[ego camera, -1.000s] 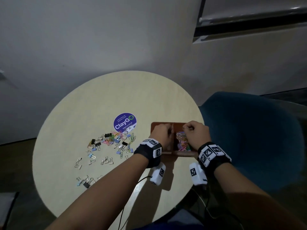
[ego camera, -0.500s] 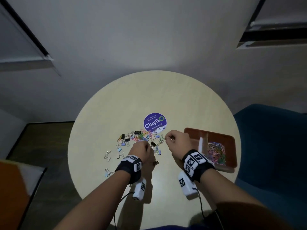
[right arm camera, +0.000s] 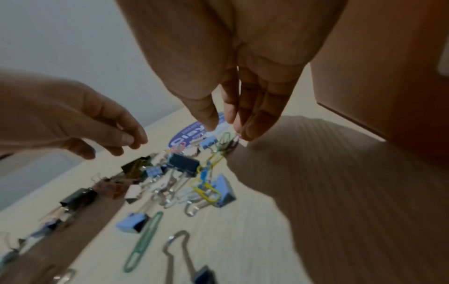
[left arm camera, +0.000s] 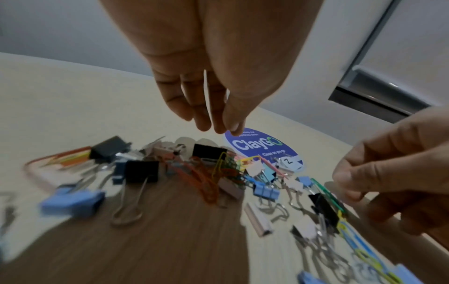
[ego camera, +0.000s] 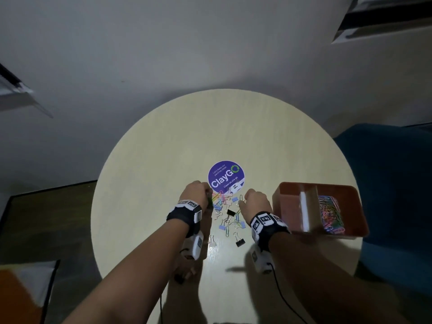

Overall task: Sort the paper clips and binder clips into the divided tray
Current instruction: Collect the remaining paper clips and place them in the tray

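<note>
A mixed pile of coloured paper clips and binder clips (ego camera: 230, 213) lies on the round table (ego camera: 163, 148) between my hands. My left hand (ego camera: 198, 195) hangs over the pile's left side, fingers pointing down and close together (left arm camera: 218, 128), with nothing seen in them. My right hand (ego camera: 253, 201) hovers over the right side, thumb and fingertips a little apart (right arm camera: 226, 124), just above a green paper clip (right arm camera: 224, 139). The brown divided tray (ego camera: 289, 211) sits to the right. Its right compartment holds coloured paper clips (ego camera: 330, 213); the left one looks bare.
A purple round sticker (ego camera: 226, 176) lies just beyond the pile. Black binder clips (ego camera: 240, 242) and a long green paper clip (right arm camera: 143, 242) lie nearer me. A blue chair (ego camera: 397, 183) stands right of the table. The tray's wall (right arm camera: 388, 96) rises close to my right hand.
Both hands left the tray and moved left to the loose pile. They now hover over its far part near the sticker. My view has swung so the tray sits at the right.
</note>
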